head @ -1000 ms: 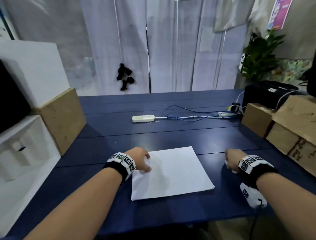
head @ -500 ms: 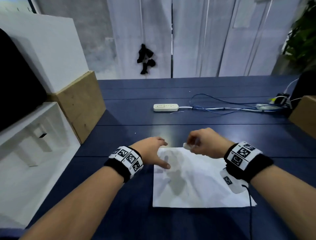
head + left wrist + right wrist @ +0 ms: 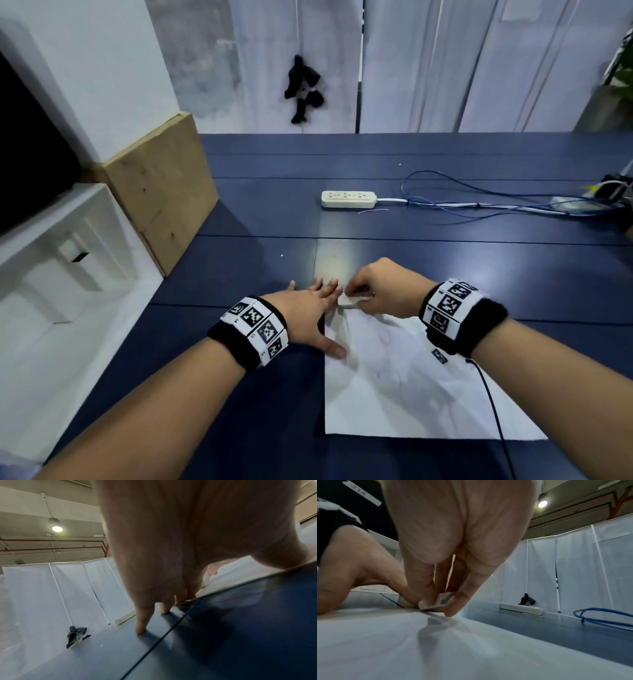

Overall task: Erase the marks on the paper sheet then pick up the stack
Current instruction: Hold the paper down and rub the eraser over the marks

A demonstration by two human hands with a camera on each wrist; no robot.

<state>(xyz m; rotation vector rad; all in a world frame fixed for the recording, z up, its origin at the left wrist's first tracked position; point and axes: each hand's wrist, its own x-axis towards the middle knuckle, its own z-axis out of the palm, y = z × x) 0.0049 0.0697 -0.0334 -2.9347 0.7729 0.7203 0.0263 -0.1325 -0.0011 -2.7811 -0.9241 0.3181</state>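
A white paper sheet [image 3: 404, 390] lies flat on the dark blue table [image 3: 260, 219], atop what may be a thin stack. My left hand [image 3: 308, 308] lies flat with straight, spread fingers over the sheet's far left corner, its thumb on the left edge. My right hand [image 3: 380, 291] pinches a small white eraser [image 3: 442, 600] between thumb and fingertips and holds it down on the paper [image 3: 471, 649] near the far edge, right beside the left fingertips. In the left wrist view the left fingers [image 3: 142, 622] touch the table surface. No marks on the sheet are plainly legible.
A white power strip [image 3: 347, 199] and blue cables [image 3: 479, 205] lie further back on the table. A wooden box [image 3: 161, 192] and white shelving [image 3: 51, 260] stand at the left. White curtain panels close off the back.
My right hand has come from the table's right side onto the sheet with the eraser, ending at the far left corner. The left hand's fingers have flattened and spread. The head view shifted left.
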